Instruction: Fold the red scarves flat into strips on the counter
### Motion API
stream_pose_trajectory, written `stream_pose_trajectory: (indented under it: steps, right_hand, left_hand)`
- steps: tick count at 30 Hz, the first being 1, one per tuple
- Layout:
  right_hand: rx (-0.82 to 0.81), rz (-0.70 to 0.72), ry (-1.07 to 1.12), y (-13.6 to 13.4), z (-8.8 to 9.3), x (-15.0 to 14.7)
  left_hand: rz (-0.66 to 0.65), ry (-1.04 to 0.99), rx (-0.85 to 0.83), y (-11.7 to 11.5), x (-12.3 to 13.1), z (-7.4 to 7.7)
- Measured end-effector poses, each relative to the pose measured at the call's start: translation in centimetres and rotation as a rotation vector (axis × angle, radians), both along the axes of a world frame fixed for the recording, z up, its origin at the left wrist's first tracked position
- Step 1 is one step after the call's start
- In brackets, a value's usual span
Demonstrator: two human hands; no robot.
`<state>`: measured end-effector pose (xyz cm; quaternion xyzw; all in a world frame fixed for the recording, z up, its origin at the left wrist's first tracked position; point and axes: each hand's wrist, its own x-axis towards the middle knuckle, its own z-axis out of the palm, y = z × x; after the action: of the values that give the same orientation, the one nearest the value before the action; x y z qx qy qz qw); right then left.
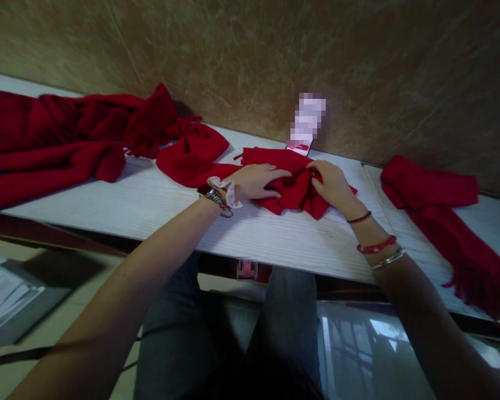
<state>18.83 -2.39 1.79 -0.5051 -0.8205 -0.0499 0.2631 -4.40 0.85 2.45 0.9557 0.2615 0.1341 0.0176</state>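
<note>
A bunched red scarf (294,191) lies on the white table (158,205) in front of me. My left hand (256,181) rests flat on its left part with the fingers stretched out. My right hand (331,183) is closed on a fold of the same scarf at its right side. Both wrists carry bracelets.
A large heap of red scarves (66,139) covers the table's left end, and one more red scarf (445,216) with a fringe lies at the right. A small blurred upright object (306,125) leans on the brown wall behind. My knees show below the table edge.
</note>
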Motion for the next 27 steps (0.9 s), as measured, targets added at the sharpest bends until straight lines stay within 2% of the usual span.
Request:
stream_pose_trajectory:
  steps: [2,7,10,14,16,18,20,24,27]
  right_hand:
    - [0.045,-0.043,0.102,-0.1,0.4,0.0]
    - [0.227,-0.13,0.443,-0.3,1.1,0.0]
    - [0.178,-0.112,0.453,-0.1,0.7,-0.1]
    - [0.051,-0.072,0.141,0.1,-0.4,-0.5]
    - [0.096,-0.099,0.034,0.0,-0.6,-0.6]
    - [0.174,-0.155,0.013,-0.1,-0.5,-0.7]
    - [0.219,-0.192,0.013,-0.2,-0.3,-0.7]
    - [0.106,-0.113,-0.06,-0.1,-0.4,-0.1]
    - [-0.001,0.025,-0.139,0.0,-0.8,0.4]
  left_hand:
    - [0.101,-0.102,0.06,0.4,-0.2,0.1]
    - [0.404,-0.548,0.118,1.9,-1.8,0.7]
    - [0.465,-0.55,0.109,2.4,-2.1,0.2]
    - [0.393,-0.494,0.216,2.0,-1.2,-0.7]
    - [0.231,-0.466,0.223,1.2,-0.7,-0.6]
    - [0.028,-0.377,0.161,0.5,-0.2,-0.3]
    - [-0.099,-0.255,0.102,0.0,0.2,-0.1]
    - [-0.081,-0.074,0.065,0.3,0.4,-0.4]
    - [-0.013,-0.134,0.054,1.0,0.0,-0.7]
